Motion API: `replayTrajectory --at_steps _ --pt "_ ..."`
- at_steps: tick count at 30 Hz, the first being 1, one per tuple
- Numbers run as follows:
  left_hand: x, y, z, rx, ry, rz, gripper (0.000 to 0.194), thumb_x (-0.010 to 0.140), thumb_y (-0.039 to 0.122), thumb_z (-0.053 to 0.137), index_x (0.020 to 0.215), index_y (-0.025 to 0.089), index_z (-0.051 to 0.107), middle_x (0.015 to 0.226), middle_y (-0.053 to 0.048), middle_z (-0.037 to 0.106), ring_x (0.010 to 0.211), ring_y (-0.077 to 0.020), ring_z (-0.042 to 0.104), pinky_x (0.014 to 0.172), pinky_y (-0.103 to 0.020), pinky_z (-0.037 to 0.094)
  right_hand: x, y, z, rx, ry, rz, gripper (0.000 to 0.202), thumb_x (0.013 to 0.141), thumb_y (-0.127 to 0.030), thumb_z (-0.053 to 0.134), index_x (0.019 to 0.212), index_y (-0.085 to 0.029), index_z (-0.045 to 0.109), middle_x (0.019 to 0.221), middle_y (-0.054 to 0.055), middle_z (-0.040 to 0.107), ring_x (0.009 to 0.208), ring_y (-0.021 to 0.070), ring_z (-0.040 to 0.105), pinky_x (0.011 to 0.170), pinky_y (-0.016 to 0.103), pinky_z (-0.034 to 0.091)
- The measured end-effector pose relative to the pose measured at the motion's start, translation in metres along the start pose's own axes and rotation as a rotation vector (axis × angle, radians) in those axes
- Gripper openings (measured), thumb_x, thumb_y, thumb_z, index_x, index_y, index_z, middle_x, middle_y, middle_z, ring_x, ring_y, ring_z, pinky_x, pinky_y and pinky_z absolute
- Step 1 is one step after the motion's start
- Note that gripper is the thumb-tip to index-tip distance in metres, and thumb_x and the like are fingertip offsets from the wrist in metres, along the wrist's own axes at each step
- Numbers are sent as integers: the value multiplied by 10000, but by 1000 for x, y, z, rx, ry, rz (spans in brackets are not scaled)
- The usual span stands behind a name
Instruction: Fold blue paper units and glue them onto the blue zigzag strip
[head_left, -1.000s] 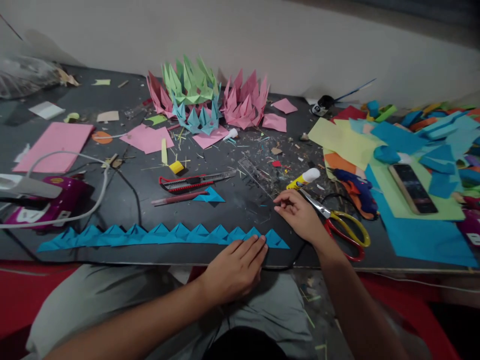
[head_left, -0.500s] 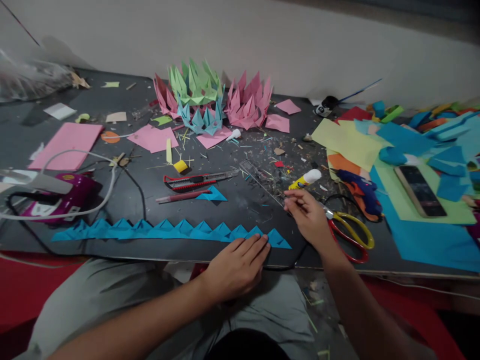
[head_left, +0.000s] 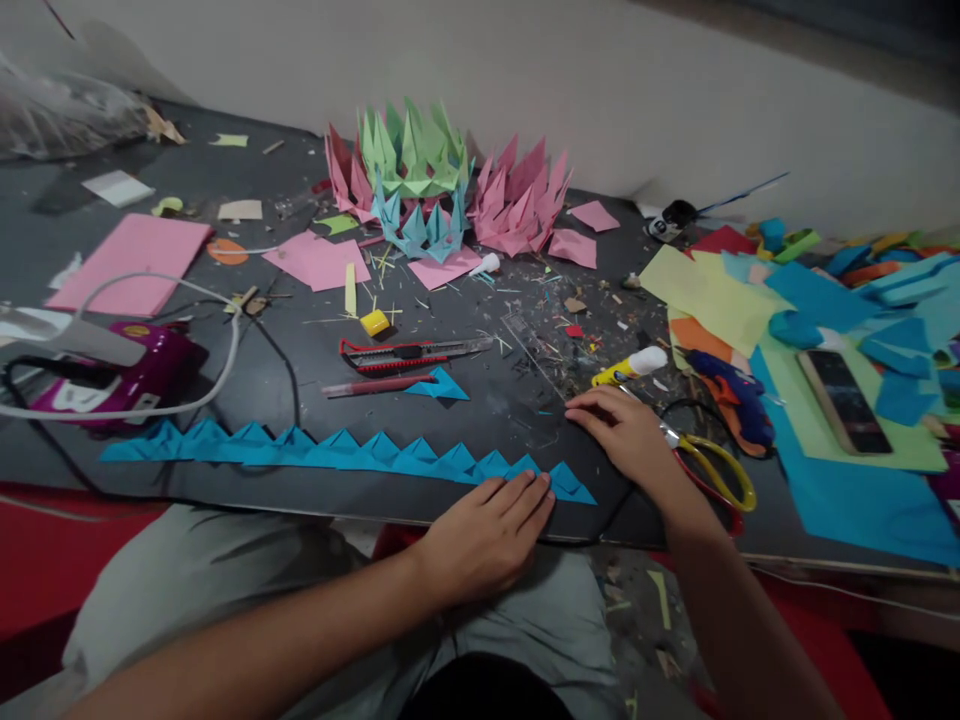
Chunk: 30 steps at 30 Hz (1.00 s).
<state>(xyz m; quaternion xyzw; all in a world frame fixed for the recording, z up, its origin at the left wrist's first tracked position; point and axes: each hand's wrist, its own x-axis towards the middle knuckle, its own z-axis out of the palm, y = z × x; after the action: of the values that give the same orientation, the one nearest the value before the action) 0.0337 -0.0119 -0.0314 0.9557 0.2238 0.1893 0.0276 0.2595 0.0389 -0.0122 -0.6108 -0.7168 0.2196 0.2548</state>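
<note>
A long row of joined blue folded paper triangles (head_left: 352,450) lies along the table's front edge. My left hand (head_left: 487,530) rests flat on its right part, fingers stretched over the paper. Just right of it, my right hand (head_left: 619,425) hovers with thumb and fingertips brought close together; whether anything tiny is between them is too small to tell. Beside that hand lie a yellow glue stick (head_left: 630,367) and scissors (head_left: 712,470) with yellow and red handles. Behind the row are a red pen (head_left: 375,386), a loose blue triangle (head_left: 442,385) and a red cutter knife (head_left: 412,352).
Folded paper crowns (head_left: 412,160) stand at the back. A purple glue-tape device or tool (head_left: 120,380) with cables sits left. On the right are a blue glue gun (head_left: 731,395), a phone (head_left: 844,400) and coloured paper sheets (head_left: 832,500). Paper scraps litter the middle.
The view has shifted and tilted slightly. My left hand stays pressed on the blue row. My right hand remains near the glue stick, its fingers now turned a little flatter and lower.
</note>
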Motion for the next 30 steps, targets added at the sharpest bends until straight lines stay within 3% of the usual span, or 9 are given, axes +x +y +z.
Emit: replayTrajectory --at_steps 5,9,12,15,22,26,30 --pt "-1 0 1 6 12 5 387 858 266 428 1188 78 505 1253 -84 534 1136 -202 470 878 -294 368 1 -2 0 1 -61 21 102 769 -303 613 818 -218 637 804 25 594 644 148 538 565 273 434" --pt "-1 0 2 2 14 10 392 854 269 437 1189 77 505 1254 -84 533 1133 -202 474 877 -295 370 2 -1 1 -12 15 -7 93 798 -295 580 783 -217 626 781 21 602 727 163 557 667 292 446" --pt "-1 -1 2 11 20 8 383 856 267 436 1182 80 512 1245 -82 541 1128 -201 480 875 -293 371 0 2 -1 -8 -6 -47 113 812 -299 560 800 -221 641 821 26 611 770 167 573 687 293 452" --pt "0 -1 1 18 7 15 388 858 272 434 1188 81 509 1253 -84 535 1131 -200 478 875 -291 373 -3 3 -2 -81 -31 -87 120 815 -297 561 803 -226 657 827 26 602 737 158 575 652 281 457" --pt "-1 -1 3 16 35 18 385 857 270 422 1180 82 516 1250 -82 538 1127 -201 479 880 -300 372 -10 -6 6 -344 3 -291 165 870 -186 449 821 -194 607 817 54 575 789 181 550 745 308 448" --pt "-2 -1 4 21 31 17 380 864 260 408 1182 81 512 1256 -79 533 1138 -204 473 894 -310 369 -9 -11 9 -510 -41 -258 191 868 -142 382 802 -182 557 805 74 545 778 206 530 689 315 439" --pt "-2 -1 3 23 9 26 397 865 276 411 1196 75 501 1270 -88 520 1143 -207 470 902 -310 368 -5 -10 9 -429 -61 -201 176 860 -132 359 783 -187 507 821 76 522 772 207 526 663 313 435"
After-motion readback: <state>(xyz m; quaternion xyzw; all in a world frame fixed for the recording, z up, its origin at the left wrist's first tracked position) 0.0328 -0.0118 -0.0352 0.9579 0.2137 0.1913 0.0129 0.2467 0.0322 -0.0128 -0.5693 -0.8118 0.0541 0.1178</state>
